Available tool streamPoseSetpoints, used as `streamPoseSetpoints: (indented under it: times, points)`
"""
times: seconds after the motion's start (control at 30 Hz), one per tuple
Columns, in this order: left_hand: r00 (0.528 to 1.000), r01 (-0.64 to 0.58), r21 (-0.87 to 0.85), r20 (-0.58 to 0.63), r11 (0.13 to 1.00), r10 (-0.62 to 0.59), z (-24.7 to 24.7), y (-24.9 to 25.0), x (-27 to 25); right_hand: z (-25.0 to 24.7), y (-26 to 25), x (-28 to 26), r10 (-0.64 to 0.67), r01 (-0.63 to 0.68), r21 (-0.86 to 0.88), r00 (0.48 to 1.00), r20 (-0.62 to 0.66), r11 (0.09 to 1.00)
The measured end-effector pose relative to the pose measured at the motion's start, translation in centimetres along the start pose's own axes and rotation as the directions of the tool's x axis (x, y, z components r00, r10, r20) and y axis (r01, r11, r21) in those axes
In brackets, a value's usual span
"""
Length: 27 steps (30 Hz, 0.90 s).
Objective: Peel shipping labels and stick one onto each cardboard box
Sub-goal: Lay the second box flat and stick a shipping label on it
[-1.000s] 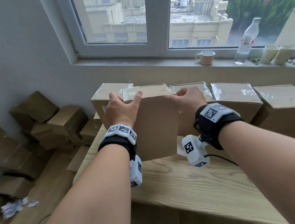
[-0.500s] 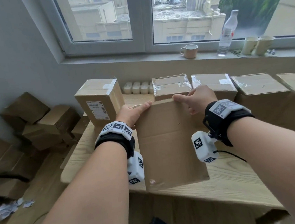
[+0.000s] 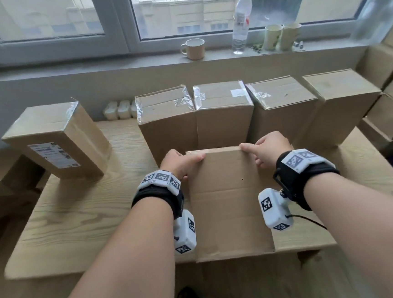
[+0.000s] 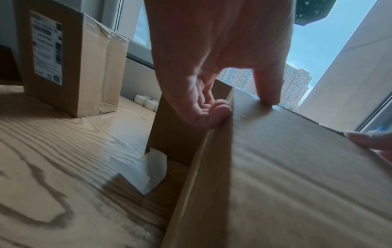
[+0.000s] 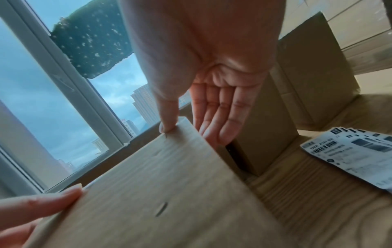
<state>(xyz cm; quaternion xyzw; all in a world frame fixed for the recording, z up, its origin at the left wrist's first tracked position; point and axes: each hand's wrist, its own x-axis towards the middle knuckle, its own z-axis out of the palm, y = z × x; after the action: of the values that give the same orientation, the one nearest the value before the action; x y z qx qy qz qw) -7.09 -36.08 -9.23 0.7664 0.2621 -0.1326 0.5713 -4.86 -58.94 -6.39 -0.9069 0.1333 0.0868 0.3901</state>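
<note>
- Head view, against the picture half a second before: the plain cardboard box (image 3: 228, 200) has been laid flat at lower centre of the wooden table (image 3: 78, 218), its near end overhanging the table edge; the camera has tipped further down.
- Left hand (image 3: 180, 163) grasps the box's far left corner, thumb on the top face, fingers curled down the side wall, as the left wrist view shows (image 4: 203, 94).
- Right hand (image 3: 268, 149) clasps the far right corner the same way: thumb on top, fingers straighter along the side (image 5: 212, 94).
- Labelled box (image 3: 57, 142), upright at left, carries a white printed shipping label (image 3: 54, 155); its text is too blurred to read.
- Row of taped boxes (image 3: 223, 113) stands upright at upper centre, clear tape glinting on the flaps.
- Sheet of shipping labels (image 5: 356, 152) lies on the table at right, barcodes visible, "190A" legible.
- Corrugated brown board, matte; table shows bold oak-like grain.
</note>
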Motion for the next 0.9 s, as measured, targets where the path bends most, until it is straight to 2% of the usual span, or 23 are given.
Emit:
streamPoseSetpoints:
  times: [0.17, 0.4, 0.6, 0.67, 0.77, 0.83, 0.9]
  points:
    - [0.999, 0.030, 0.011, 0.018, 0.999, -0.030, 1.2, -0.1, 3.1, 1.2, 1.3, 2.9, 0.075, -0.075, -0.054, 0.997, 0.012, 0.996]
    - [0.995, 0.077, -0.002, 0.067, 0.997, -0.077, 2.0, 0.3, 6.6, 3.2, 1.3, 5.9, 0.153, -0.153, -0.040, 0.988, -0.004, 0.987]
    - [0.996, 0.073, 0.201, 0.044, 0.977, -0.083, 2.9, 0.7, 7.1, 3.6, 3.2, 6.9, 0.189, -0.188, -0.045, 0.982, 0.024, 0.981]
    - [0.999, 0.052, 0.277, -0.012, 0.960, -0.050, 3.4, 1.1, 6.9, 3.5, 3.9, 7.5, 0.207, -0.208, 0.029, 0.978, 0.037, 0.978]
    - [0.984, -0.024, 0.304, -0.160, 0.952, 0.075, 4.6, 2.1, 6.3, 2.6, 5.0, 8.3, 0.226, -0.228, 0.111, 0.974, 0.034, 0.967]
    - [0.964, -0.079, 0.263, -0.227, 0.961, 0.141, 5.8, 2.7, 5.8, 1.6, 6.3, 9.0, 0.217, -0.216, 0.099, 0.976, 0.005, 0.971]
    - [0.956, -0.140, 0.225, -0.223, 0.964, 0.191, 7.3, 3.3, 5.6, 0.4, 8.1, 9.3, 0.237, -0.236, 0.017, 0.971, -0.029, 0.972]
